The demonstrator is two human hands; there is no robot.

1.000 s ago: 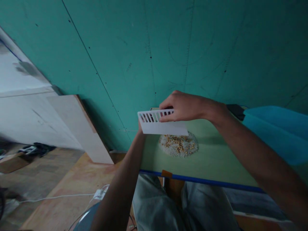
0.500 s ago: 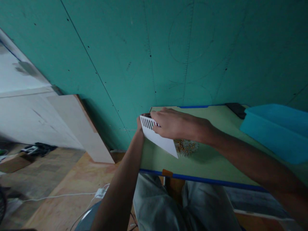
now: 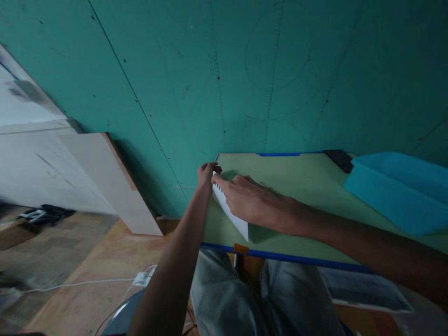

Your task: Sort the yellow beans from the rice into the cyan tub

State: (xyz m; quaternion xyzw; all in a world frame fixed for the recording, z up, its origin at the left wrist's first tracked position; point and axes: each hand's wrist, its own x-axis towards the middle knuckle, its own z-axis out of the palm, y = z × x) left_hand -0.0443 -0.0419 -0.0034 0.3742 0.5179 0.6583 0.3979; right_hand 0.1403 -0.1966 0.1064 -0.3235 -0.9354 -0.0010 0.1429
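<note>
A white slotted card (image 3: 231, 213) is held tilted above the pale green table top (image 3: 301, 175), its row of slots partly covered. My right hand (image 3: 247, 198) grips the card from its right side, with the index finger reaching to the far end; the other fingers are partly hidden. At that far end my left hand (image 3: 206, 175) is closed against the card's corner, its fingertips curling to the right. Small dark specks (image 3: 268, 186) show on the table just beyond my right hand, which hides what lies beneath it.
A blue plastic bin (image 3: 399, 196) stands on the right of the table, with a flat black object (image 3: 339, 160) behind it. A green wall (image 3: 168, 70) rises along the table's far edge. At left a pale board (image 3: 115, 186) leans, and a white cable (image 3: 87, 283) crosses the floor.
The card has turned steeper, its near corner shifting left and towards me. My right hand has moved nearer, now covering the orange-and-white grainy patch. My left hand shows more beyond the card.
</note>
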